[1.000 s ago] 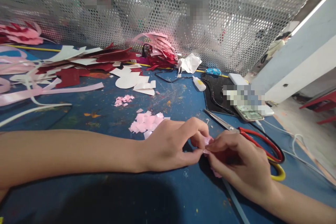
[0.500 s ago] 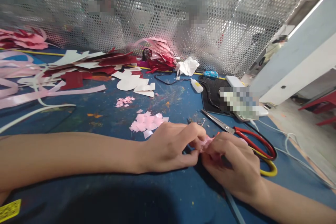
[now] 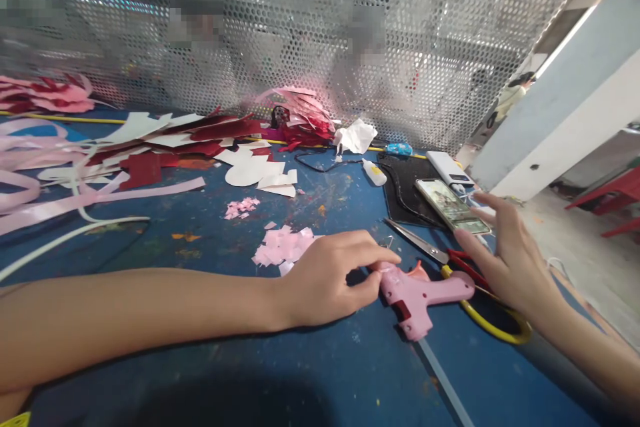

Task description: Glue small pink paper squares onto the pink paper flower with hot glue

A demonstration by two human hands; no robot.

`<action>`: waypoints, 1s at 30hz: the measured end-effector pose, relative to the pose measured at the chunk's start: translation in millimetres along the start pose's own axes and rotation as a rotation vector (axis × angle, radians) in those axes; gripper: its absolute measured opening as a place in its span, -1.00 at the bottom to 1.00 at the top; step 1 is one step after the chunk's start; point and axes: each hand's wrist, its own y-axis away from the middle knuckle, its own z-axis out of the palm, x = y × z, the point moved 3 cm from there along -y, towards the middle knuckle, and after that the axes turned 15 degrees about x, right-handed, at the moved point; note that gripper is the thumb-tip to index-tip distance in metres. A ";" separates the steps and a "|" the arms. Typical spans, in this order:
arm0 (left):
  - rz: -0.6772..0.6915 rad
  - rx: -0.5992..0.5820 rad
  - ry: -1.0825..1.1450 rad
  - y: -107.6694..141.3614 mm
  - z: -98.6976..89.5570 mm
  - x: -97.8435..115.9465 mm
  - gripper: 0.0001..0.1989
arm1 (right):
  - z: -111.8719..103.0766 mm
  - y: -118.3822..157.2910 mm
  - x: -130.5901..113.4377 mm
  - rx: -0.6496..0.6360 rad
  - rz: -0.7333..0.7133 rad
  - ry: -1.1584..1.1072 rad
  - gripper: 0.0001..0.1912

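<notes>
A pink glue gun lies on the blue table, a long translucent glue stick running out of its back end. My left hand rests on the table with thumb and index finger closed at the gun's front end; the fingertips partly cover that spot. My right hand is raised, fingers apart and holding nothing, beside a lit smartphone. Scissors with red and yellow handles lie beyond the gun, partly under its handle. Left of my left hand is a pile of pink paper squares.
A smaller heap of pink bits, white paper cut-outs, pink ribbons and a glue bottle lie farther back. A white power bank sits by the phone. Perforated metal mesh bounds the table's far side; people show behind it.
My right hand has let go of the glue gun and moved right and up, opening beside the phone. The gun now shows. My left hand stays at its front end.
</notes>
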 end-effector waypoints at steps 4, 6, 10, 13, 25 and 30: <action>0.023 -0.012 -0.010 -0.2 0.0 0.3 -0.75 | 1.3 -4.4 2.4 0.066 -0.028 0.014 -0.38; 0.018 -0.018 -0.019 -0.1 -0.3 0.3 -0.76 | 4.4 -5.0 2.9 0.033 -0.032 0.027 -0.42; -0.011 -0.035 -0.023 0.5 0.1 -0.4 -0.80 | 10.3 -4.1 3.6 0.004 -0.048 0.120 -0.41; -0.023 -0.043 -0.019 1.3 0.7 -0.8 -0.80 | 16.9 -3.8 6.7 -0.037 -0.045 0.199 -0.31; -0.024 -0.070 -0.009 1.8 1.6 -2.3 -0.79 | 18.2 -2.8 8.1 0.026 -0.117 0.183 -0.38; -0.057 -0.071 -0.001 2.3 2.3 -3.2 -0.76 | 12.1 -6.2 7.3 0.089 -0.162 0.136 -0.50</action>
